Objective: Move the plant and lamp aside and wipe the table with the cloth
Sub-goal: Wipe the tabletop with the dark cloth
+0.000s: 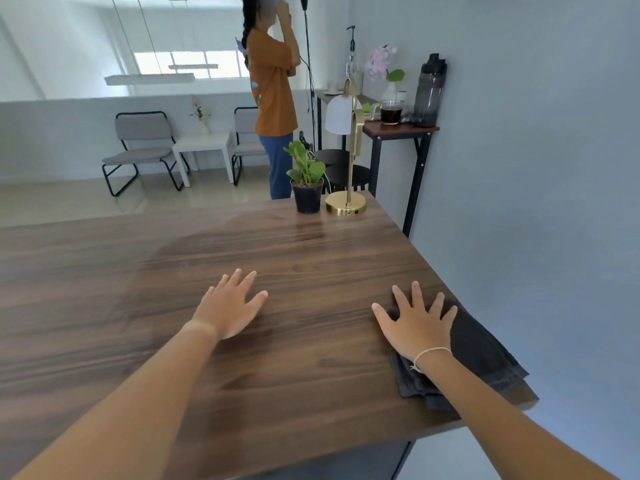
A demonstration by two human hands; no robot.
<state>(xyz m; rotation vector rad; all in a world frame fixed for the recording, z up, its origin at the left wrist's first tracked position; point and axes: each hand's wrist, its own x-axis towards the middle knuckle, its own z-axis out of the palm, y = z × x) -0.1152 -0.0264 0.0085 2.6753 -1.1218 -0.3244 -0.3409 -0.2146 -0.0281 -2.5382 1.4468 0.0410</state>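
Both hands lay flat and spread wide on the dark wood desk (277, 358), neither one closed around anything. The left hand (230, 306) pressed palm-down on bare wood near the middle of the desk, fingers fanned and pointing away from the person. The right hand (417, 323), with a thin white bracelet (429, 355) at its wrist, rested palm-down on the cloth (485, 355), its thumb reaching past the cloth's left edge onto the wood. The cloth was dark grey, folded, and lay at the desk's near right edge beside the wall.

At the far right corner of the desk stood the plant (306, 171), green-leaved in a small black pot, upright. Just beside it to the right stood the lamp (348, 154), with a round brass base, a slim brass stem and a white shade hanging from the curved top. The two were close but I could not tell whether they touched. Both were well apart from the hands.

Beyond the desk a person in an orange shirt (273, 95) stood facing away, and a narrow side table (398, 128) against the wall held a dark water bottle (429, 91) and a cup of dark drink (391, 112)
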